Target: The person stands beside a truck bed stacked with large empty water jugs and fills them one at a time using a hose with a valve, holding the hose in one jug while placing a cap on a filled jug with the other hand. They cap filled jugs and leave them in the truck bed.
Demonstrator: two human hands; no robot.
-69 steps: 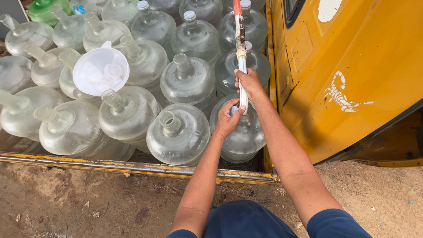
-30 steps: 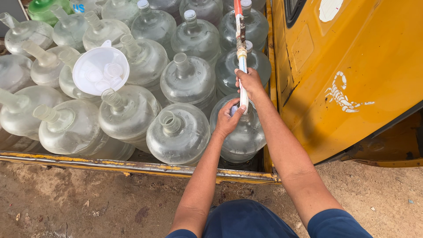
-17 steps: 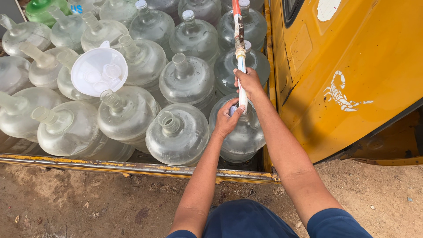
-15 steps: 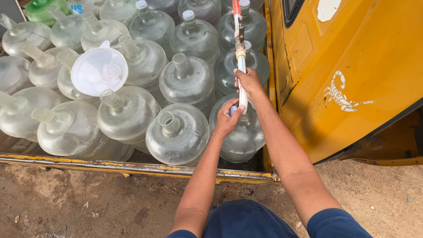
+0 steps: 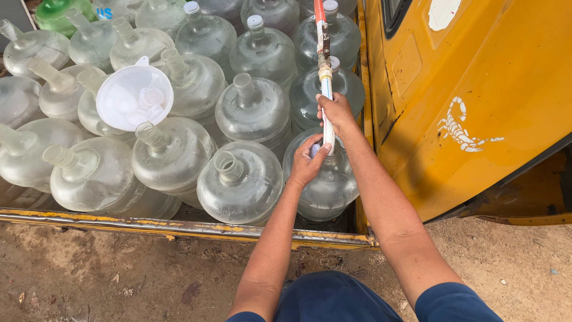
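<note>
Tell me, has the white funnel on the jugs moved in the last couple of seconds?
No. The white funnel sits on the same clear jugs, equally far from the yellow vehicle panel; only the camera shifted slightly.

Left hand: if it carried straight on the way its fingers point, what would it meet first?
The left hand points up and right at the white pipe, which its fingertips already touch over the bottle. Just beyond, probably the right hand.

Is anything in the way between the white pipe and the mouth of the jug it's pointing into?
Nothing visible. The white pipe runs straight down to the jug; the left hand cups the mouth, hiding the tip, and the right hand grips the pipe above.
</note>
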